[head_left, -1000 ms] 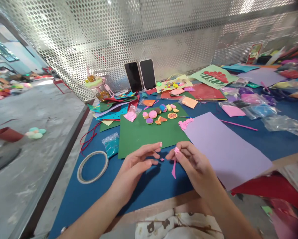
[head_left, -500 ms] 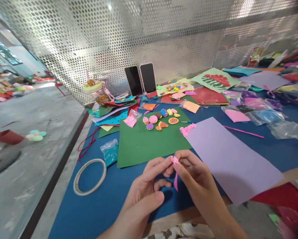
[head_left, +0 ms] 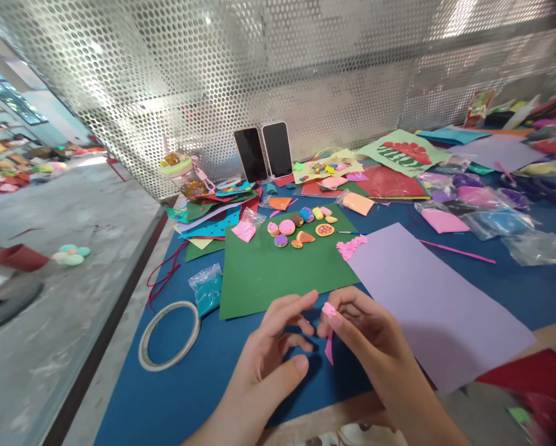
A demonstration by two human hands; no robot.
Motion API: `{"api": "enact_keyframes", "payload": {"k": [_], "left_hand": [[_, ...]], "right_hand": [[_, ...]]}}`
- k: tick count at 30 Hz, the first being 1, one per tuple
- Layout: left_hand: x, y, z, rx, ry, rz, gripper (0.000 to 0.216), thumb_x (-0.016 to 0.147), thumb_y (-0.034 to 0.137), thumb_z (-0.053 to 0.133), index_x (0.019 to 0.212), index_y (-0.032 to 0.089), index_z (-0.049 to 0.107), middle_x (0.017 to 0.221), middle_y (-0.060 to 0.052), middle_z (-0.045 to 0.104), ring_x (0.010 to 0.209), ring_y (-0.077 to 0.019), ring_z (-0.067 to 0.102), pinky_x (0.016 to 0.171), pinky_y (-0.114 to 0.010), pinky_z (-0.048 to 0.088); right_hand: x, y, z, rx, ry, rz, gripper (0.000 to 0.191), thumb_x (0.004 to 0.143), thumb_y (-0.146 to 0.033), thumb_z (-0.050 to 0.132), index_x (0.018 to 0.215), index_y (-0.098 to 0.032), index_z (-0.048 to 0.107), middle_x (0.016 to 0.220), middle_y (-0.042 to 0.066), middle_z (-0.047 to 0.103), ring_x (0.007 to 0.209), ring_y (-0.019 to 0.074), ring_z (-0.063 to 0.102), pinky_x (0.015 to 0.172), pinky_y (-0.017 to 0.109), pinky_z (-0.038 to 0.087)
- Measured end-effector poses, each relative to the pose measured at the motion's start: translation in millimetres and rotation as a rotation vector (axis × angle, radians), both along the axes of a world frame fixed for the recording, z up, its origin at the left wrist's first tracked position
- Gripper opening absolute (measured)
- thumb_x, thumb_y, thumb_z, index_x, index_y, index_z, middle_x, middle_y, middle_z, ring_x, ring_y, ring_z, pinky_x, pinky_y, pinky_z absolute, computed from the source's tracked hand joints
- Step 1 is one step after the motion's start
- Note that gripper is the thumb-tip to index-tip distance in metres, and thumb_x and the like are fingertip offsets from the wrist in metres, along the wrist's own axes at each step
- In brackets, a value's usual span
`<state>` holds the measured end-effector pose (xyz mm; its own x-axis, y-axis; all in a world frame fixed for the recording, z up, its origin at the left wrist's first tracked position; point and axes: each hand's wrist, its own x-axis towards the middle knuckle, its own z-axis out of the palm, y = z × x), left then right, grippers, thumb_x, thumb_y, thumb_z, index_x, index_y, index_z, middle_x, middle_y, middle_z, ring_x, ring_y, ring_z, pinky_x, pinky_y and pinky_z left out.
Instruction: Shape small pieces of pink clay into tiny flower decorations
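Over the near part of the blue table, my right hand (head_left: pixel 364 328) pinches a thin pink strip (head_left: pixel 329 350). The strip is bunched into a small crumpled knot above the thumb, and its tail hangs below. Just to the left, my left hand (head_left: pixel 278 347) is open, fingers apart and slightly curled, close to the strip but not touching it. Beyond my hands lies a green sheet (head_left: pixel 259 279) bearing several small clay food shapes (head_left: pixel 287 227). A heap of small crumpled pink pieces (head_left: pixel 351 246) rests where the green sheet meets a purple sheet (head_left: pixel 440 310).
A tape roll (head_left: pixel 144 347) and a bag of teal clay (head_left: pixel 207 294) lie at the left. Two phones (head_left: pixel 277 148) lean against the perforated metal panel (head_left: pixel 334 68). Plastic bags of coloured clay (head_left: pixel 482 195) crowd the right side. A pink strip (head_left: pixel 459 252) lies beyond the purple sheet.
My left fingers have come away from the pink knot and moved slightly left. My right hand keeps its pinch on the strip, a little lower in view.
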<state>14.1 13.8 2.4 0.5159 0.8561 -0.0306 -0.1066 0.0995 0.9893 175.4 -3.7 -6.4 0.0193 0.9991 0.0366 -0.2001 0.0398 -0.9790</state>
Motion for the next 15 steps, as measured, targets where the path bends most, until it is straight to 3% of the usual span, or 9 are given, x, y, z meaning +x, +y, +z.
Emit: {"api": "enact_keyframes", "payload": {"k": [4,7,12,15], "left_hand": [[-1,8,1.9,0.100,0.111,0.039,0.041,0.080,0.034,0.058,0.120,0.031,0.058,0.114,-0.007,0.051,0.092,-0.0199,0.053,0.074,-0.029,0.050],[1,36,14.6,0.305,0.357,0.057,0.039,0.083,0.026,0.051,0.121,0.029,0.054,0.115,-0.007,0.053,0.093,-0.0193,0.055,0.076,-0.031,0.050],[12,139,32.1,1.099,1.160,0.117,0.039,0.083,0.017,0.046,0.121,0.019,0.050,0.125,-0.008,0.054,0.116,-0.0232,0.045,0.101,-0.042,0.037],[25,211,30.4,1.198,1.296,0.134,0.037,0.079,0.014,0.053,0.116,0.015,0.053,0.134,-0.012,0.048,0.123,-0.0291,0.040,0.101,-0.046,0.035]], "right_hand": [[7,-3,0.6,-0.007,-0.019,-0.029,0.021,0.088,-0.040,0.054,0.077,-0.022,0.057,0.065,0.000,0.060,0.061,0.0149,0.054,0.056,0.024,0.042],[17,-8,4.4,0.012,-0.044,-0.015,0.023,0.089,-0.039,0.052,0.073,-0.023,0.056,0.065,0.001,0.060,0.063,0.0166,0.056,0.059,0.026,0.046],[36,-3,27.3,0.099,-0.093,0.038,0.027,0.087,-0.044,0.053,0.070,-0.024,0.059,0.062,0.003,0.061,0.058,0.0176,0.056,0.056,0.027,0.047],[46,4,23.0,0.078,-0.084,-0.034,0.029,0.082,-0.049,0.058,0.067,-0.024,0.060,0.058,0.002,0.059,0.055,0.0169,0.055,0.054,0.027,0.045]]}}
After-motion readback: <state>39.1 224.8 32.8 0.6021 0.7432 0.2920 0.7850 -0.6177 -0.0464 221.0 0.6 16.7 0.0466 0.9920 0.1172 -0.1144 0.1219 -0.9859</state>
